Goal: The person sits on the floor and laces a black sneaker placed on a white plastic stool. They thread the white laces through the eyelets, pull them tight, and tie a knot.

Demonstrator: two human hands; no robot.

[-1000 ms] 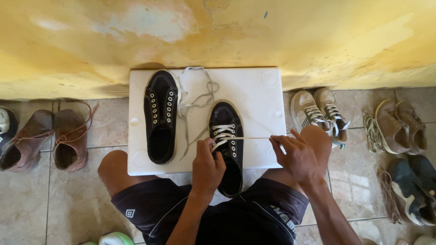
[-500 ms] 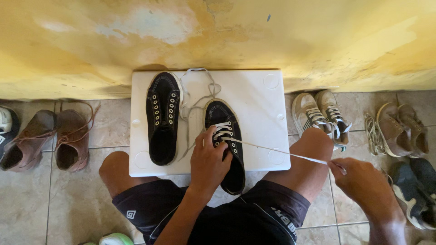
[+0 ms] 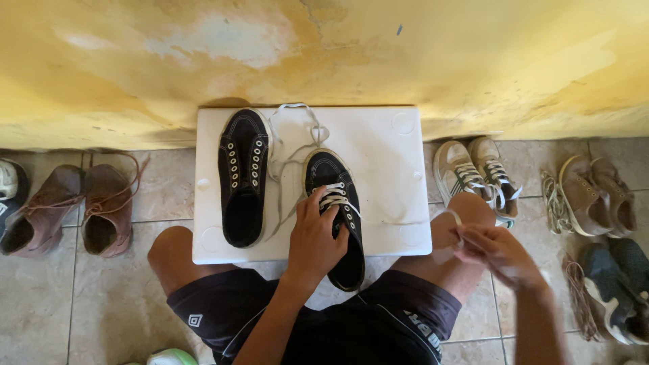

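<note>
Two black canvas shoes lie on a white board [image 3: 378, 142] between my knees. My left hand [image 3: 314, 236] presses down on the partly laced right-hand shoe [image 3: 336, 209], fingers over its white lace. My right hand [image 3: 497, 253], blurred, is over my right knee and pinches the free end of the white lace [image 3: 454, 223]. The left-hand shoe [image 3: 241, 176] has bare eyelets. A loose pale lace [image 3: 294, 138] lies on the board between the two shoes.
A peeling yellow wall [image 3: 324, 54] stands right behind the board. On the tiled floor sit a brown pair of shoes [image 3: 67, 206] at left, a white pair [image 3: 476, 172], a tan pair [image 3: 595, 192] and dark sneakers [image 3: 618, 280] at right.
My right hand drew the lace far out to the right, then came back inward over my knee with the slack lace. My left hand shifted up onto the shoe's laces.
</note>
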